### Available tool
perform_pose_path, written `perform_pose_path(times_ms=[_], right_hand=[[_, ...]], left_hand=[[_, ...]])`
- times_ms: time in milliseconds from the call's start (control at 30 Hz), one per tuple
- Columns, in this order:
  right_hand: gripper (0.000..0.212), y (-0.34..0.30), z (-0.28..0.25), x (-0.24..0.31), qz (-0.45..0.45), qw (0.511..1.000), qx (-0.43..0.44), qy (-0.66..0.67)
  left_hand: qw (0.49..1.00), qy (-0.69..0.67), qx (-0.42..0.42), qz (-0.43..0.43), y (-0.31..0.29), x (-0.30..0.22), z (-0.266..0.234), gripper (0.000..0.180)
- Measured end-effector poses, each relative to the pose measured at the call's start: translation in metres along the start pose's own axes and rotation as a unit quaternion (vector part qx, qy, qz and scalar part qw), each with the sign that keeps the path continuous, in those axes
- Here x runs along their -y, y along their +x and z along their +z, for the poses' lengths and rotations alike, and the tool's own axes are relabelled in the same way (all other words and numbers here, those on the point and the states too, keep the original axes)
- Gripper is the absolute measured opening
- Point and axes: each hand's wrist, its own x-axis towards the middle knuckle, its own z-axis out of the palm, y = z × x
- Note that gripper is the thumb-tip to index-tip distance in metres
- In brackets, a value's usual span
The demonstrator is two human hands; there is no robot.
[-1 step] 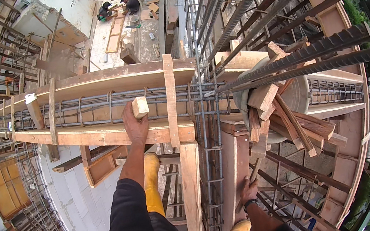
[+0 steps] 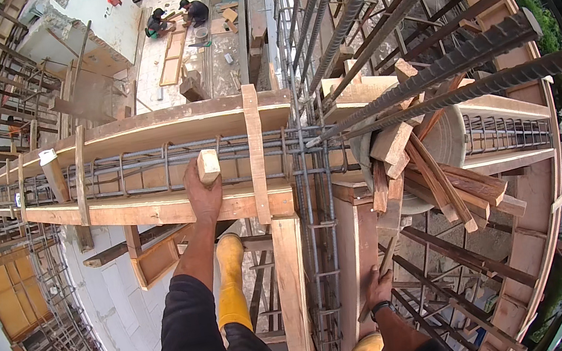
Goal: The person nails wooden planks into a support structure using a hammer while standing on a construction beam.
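My left hand [image 2: 204,193] is closed around a short, pale wood block [image 2: 208,166], its sawn end facing up. The hand is at the near board [image 2: 129,211] of a long timber form, with the block over the steel cage [image 2: 158,159] inside. Lower right, my right hand [image 2: 377,288] is wrapped around a slim wooden handle [image 2: 388,256] that slants along a board [image 2: 360,259]. Whether a tool head tops this handle I cannot tell. Just beyond that hand, a pale bucket [image 2: 449,138] is heaped with wood offcuts [image 2: 439,177].
Thick ribbed bars [image 2: 457,65] jut across the upper right. A wooden cross strip [image 2: 258,153] spans the form. My yellow boots [image 2: 231,282] stand among timbers, above openings to a lower level. Two people [image 2: 194,12] crouch far below near a wooden frame [image 2: 171,58].
The view has shifted slightly, so most things sit a little further left. Both hands keep their holds, and the block appears tilted slightly differently.
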Motion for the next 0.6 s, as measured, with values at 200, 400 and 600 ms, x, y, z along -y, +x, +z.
perform_pose_path(times_ms=[200, 400, 600], right_hand=[[0.061, -0.005, 0.014, -0.021, 0.011, 0.998, -0.028, 0.058], [0.043, -0.005, 0.011, -0.017, 0.009, 0.990, -0.016, 0.137], [0.040, -0.006, 0.008, -0.002, 0.054, 0.973, 0.006, 0.224]], left_hand=[[0.983, -0.172, 0.050, -0.026, -0.035, -0.069, -0.054, 0.045], [0.910, -0.065, 0.396, -0.101, -0.165, -0.177, -0.104, 0.058], [0.819, 0.011, 0.570, -0.065, -0.189, -0.192, -0.032, 0.058]])
